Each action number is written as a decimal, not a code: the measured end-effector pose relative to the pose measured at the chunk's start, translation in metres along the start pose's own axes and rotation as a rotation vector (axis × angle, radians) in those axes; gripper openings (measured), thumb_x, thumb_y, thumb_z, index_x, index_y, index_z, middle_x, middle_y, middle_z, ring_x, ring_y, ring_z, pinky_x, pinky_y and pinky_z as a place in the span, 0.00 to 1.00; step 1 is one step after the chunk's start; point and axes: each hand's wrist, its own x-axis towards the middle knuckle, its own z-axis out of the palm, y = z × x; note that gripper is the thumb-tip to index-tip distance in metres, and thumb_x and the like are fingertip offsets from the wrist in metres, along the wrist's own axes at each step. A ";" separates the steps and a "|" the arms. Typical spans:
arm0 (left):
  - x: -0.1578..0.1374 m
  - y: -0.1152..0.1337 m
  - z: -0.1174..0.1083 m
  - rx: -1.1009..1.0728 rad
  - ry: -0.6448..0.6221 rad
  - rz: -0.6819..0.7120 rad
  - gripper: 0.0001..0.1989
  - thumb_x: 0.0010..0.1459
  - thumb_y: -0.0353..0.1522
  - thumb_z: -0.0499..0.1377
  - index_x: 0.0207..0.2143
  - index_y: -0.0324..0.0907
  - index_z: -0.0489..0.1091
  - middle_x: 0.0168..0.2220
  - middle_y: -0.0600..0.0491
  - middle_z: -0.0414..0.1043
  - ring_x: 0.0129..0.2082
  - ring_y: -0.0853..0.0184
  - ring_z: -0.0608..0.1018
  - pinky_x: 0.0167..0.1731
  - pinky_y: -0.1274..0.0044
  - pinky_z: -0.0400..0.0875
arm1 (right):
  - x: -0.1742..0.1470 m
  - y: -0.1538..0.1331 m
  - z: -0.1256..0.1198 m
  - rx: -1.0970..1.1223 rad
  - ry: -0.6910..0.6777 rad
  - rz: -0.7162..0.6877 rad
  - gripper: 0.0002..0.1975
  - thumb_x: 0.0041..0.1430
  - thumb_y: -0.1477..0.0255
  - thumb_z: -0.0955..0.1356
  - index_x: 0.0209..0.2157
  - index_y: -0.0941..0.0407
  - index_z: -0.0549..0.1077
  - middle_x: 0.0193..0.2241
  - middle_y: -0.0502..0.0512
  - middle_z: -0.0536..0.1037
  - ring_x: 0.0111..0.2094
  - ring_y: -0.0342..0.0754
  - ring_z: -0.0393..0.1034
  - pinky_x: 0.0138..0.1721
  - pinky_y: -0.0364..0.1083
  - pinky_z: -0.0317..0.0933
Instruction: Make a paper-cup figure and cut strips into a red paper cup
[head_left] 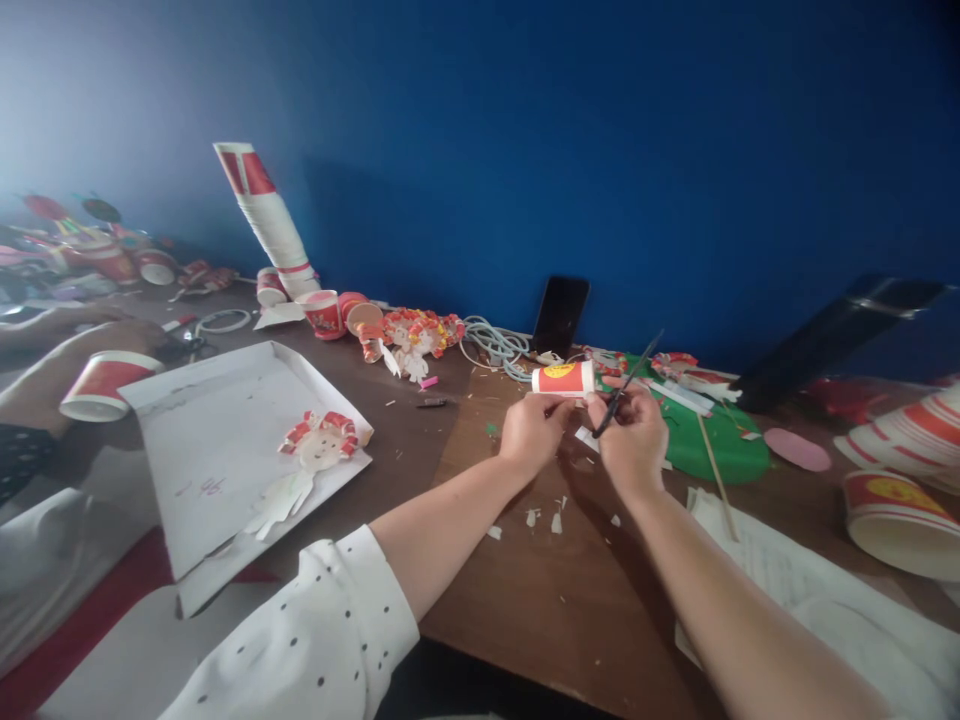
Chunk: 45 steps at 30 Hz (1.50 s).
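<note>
My left hand [534,432] is closed on a red and white paper cup [566,379] with a yellow emblem, which lies on its side in the air above the table. My right hand [636,436] grips a pair of dark scissors [624,392], their blades slanting up and away to the right. The fingertips of that hand come close to the cup's right end; whether they touch it I cannot tell. Small white paper scraps [556,522] are strewn on the brown tabletop [525,590] under my hands.
Another person's arm [45,375] is at the left, beside a paper cup [105,387]. A white box lid [217,450] carries a paper figure [324,440]. Along the wall stand a tall cup stack [270,225], coiled cable [495,342] and a phone [561,312]. Green card [701,445] lies right.
</note>
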 end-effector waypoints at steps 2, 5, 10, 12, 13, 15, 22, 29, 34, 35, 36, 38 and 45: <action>-0.001 0.003 0.003 -0.033 -0.033 -0.057 0.09 0.50 0.39 0.62 0.30 0.44 0.78 0.25 0.52 0.74 0.28 0.66 0.71 0.33 0.76 0.63 | -0.001 -0.002 0.001 0.018 0.005 0.011 0.17 0.46 0.68 0.72 0.40 0.55 0.71 0.31 0.52 0.77 0.32 0.47 0.72 0.32 0.45 0.65; 0.000 0.009 0.006 -0.241 -0.086 -0.247 0.07 0.50 0.35 0.62 0.31 0.42 0.77 0.24 0.54 0.72 0.22 0.72 0.67 0.25 0.80 0.61 | -0.003 -0.002 0.003 0.038 -0.001 0.042 0.17 0.46 0.68 0.72 0.39 0.55 0.71 0.29 0.51 0.76 0.31 0.46 0.72 0.31 0.45 0.65; 0.004 0.015 0.003 -0.852 -0.158 -0.529 0.06 0.47 0.29 0.64 0.27 0.35 0.70 0.25 0.54 0.68 0.17 0.82 0.59 0.14 0.86 0.48 | -0.003 0.005 0.005 0.066 -0.001 0.112 0.18 0.47 0.66 0.73 0.41 0.54 0.71 0.29 0.50 0.75 0.28 0.44 0.69 0.29 0.43 0.63; 0.006 0.014 0.000 -0.930 -0.154 -0.582 0.06 0.47 0.28 0.65 0.26 0.35 0.69 0.24 0.55 0.67 0.17 0.83 0.59 0.14 0.87 0.48 | -0.003 0.009 0.005 0.081 -0.013 0.142 0.18 0.47 0.64 0.73 0.41 0.54 0.72 0.28 0.50 0.75 0.27 0.44 0.68 0.28 0.43 0.62; 0.006 0.013 0.000 -0.935 -0.155 -0.601 0.06 0.47 0.28 0.65 0.26 0.35 0.69 0.24 0.55 0.67 0.17 0.82 0.60 0.14 0.87 0.49 | -0.002 0.011 0.004 0.089 -0.023 0.149 0.19 0.47 0.64 0.73 0.41 0.54 0.72 0.29 0.50 0.75 0.27 0.44 0.68 0.28 0.43 0.63; 0.007 0.011 -0.001 -0.907 -0.151 -0.599 0.07 0.46 0.28 0.65 0.27 0.36 0.70 0.24 0.55 0.68 0.18 0.81 0.63 0.15 0.86 0.52 | -0.003 0.012 0.003 0.101 -0.050 0.149 0.19 0.47 0.63 0.73 0.41 0.54 0.72 0.30 0.50 0.76 0.29 0.45 0.69 0.30 0.43 0.63; 0.020 0.006 -0.008 -0.898 0.038 -0.421 0.10 0.45 0.29 0.67 0.27 0.37 0.68 0.23 0.58 0.67 0.20 0.80 0.65 0.22 0.83 0.58 | -0.013 0.003 0.004 -0.037 -0.342 0.336 0.18 0.46 0.56 0.72 0.35 0.54 0.75 0.21 0.50 0.74 0.21 0.47 0.67 0.20 0.44 0.60; 0.023 0.009 -0.013 -0.910 0.150 -0.392 0.13 0.43 0.32 0.69 0.30 0.37 0.70 0.24 0.58 0.66 0.20 0.80 0.64 0.22 0.83 0.58 | -0.020 0.010 0.008 -0.146 -0.600 0.257 0.21 0.46 0.58 0.73 0.39 0.56 0.75 0.22 0.51 0.76 0.23 0.48 0.69 0.24 0.45 0.62; 0.022 0.007 -0.010 -0.912 0.169 -0.406 0.13 0.41 0.32 0.69 0.28 0.37 0.70 0.22 0.58 0.65 0.20 0.79 0.63 0.22 0.82 0.57 | -0.021 0.008 0.008 -0.220 -0.571 0.186 0.21 0.48 0.58 0.71 0.40 0.57 0.76 0.25 0.54 0.78 0.24 0.48 0.70 0.27 0.45 0.63; 0.021 0.007 -0.009 -0.911 0.169 -0.408 0.13 0.41 0.32 0.69 0.28 0.37 0.70 0.22 0.58 0.65 0.20 0.78 0.63 0.22 0.82 0.57 | -0.021 0.007 0.009 -0.222 -0.560 0.176 0.21 0.48 0.58 0.71 0.40 0.57 0.76 0.26 0.54 0.78 0.25 0.49 0.71 0.27 0.45 0.63; 0.021 0.008 -0.009 -0.911 0.170 -0.409 0.13 0.41 0.32 0.69 0.28 0.38 0.70 0.22 0.58 0.65 0.20 0.78 0.63 0.22 0.82 0.58 | -0.020 0.006 0.010 -0.220 -0.549 0.171 0.21 0.48 0.58 0.71 0.39 0.58 0.76 0.27 0.55 0.79 0.26 0.49 0.72 0.28 0.45 0.64; 0.019 0.009 -0.007 -0.907 0.170 -0.423 0.14 0.40 0.33 0.69 0.28 0.38 0.70 0.21 0.58 0.64 0.20 0.77 0.63 0.22 0.81 0.58 | -0.020 0.005 0.011 -0.213 -0.518 0.169 0.21 0.47 0.57 0.72 0.38 0.58 0.76 0.28 0.56 0.79 0.28 0.50 0.72 0.28 0.45 0.64; 0.015 0.013 -0.005 -0.881 0.165 -0.466 0.14 0.40 0.33 0.70 0.26 0.38 0.70 0.21 0.58 0.65 0.20 0.77 0.64 0.20 0.81 0.56 | -0.017 0.012 0.011 -0.090 -0.456 0.232 0.25 0.44 0.56 0.73 0.40 0.59 0.75 0.25 0.55 0.78 0.25 0.49 0.70 0.26 0.45 0.63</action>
